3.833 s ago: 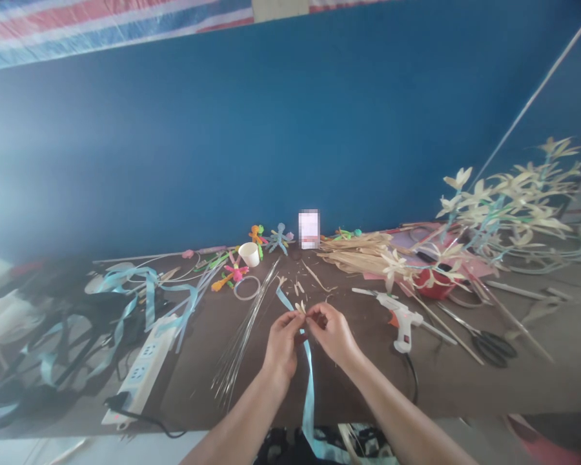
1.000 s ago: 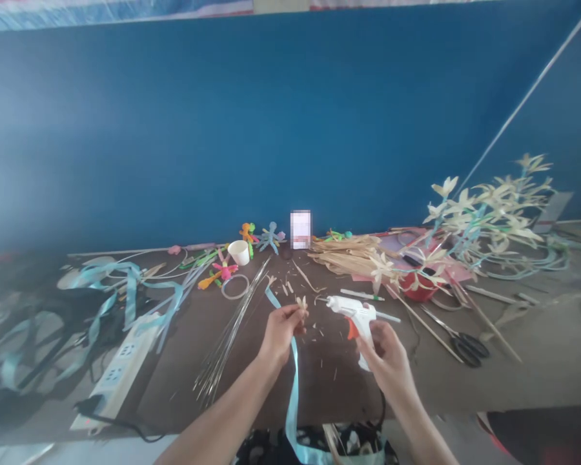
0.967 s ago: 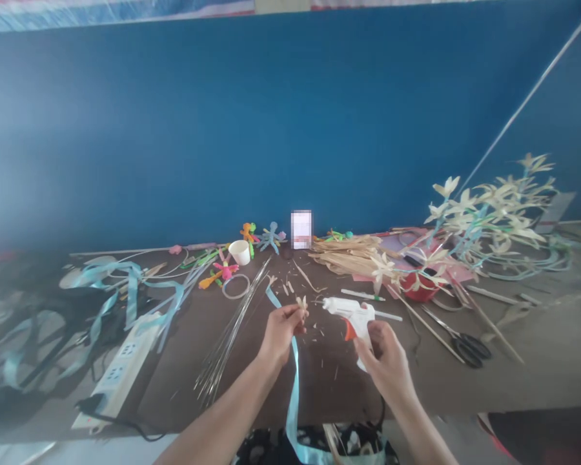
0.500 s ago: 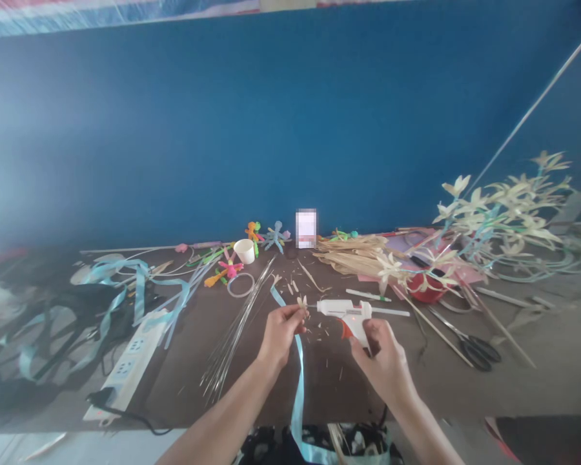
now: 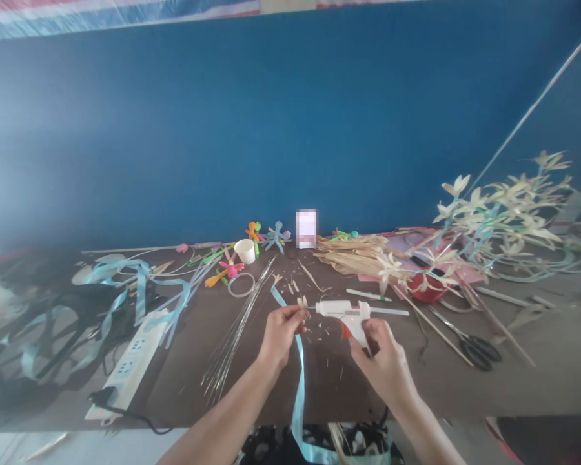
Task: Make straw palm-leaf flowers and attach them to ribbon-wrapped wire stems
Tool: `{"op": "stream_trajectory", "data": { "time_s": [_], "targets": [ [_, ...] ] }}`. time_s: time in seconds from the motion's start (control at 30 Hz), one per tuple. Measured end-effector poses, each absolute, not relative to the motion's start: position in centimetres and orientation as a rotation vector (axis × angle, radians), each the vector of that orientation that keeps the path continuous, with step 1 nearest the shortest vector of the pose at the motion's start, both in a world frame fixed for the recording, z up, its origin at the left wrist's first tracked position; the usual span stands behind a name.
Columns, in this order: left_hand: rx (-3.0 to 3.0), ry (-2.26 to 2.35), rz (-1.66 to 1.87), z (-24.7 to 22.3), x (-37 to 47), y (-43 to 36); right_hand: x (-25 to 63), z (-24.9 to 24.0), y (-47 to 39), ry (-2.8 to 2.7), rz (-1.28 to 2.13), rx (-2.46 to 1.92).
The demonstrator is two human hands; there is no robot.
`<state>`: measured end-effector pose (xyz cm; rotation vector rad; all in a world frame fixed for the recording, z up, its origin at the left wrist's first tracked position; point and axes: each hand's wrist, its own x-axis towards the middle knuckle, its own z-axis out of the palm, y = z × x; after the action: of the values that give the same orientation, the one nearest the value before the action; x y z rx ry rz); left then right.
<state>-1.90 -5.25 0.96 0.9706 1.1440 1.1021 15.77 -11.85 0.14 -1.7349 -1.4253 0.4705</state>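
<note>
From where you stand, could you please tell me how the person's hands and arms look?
The left hand and right hand wear no gloves; the left forearm and right forearm are bare, with no sleeve, watch or bracelet showing. Finer details are unclear.

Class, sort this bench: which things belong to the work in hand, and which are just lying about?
In use:
small pale piece, pinched in the left hand
white glue gun, held in the right hand, nozzle near the piece

Lying about, it seems:
black-handled scissors
white cup
pink figure
</note>
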Motion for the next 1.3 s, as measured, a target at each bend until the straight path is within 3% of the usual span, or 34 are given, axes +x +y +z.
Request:
{"op": "stream_trajectory", "data": {
  "time_s": [1.3],
  "targets": [
    [1.014, 1.121, 1.096, 0.29, -2.53, -5.28, 15.68, 0.73, -11.9, -1.489, 0.406, -1.748]
  ]
}}
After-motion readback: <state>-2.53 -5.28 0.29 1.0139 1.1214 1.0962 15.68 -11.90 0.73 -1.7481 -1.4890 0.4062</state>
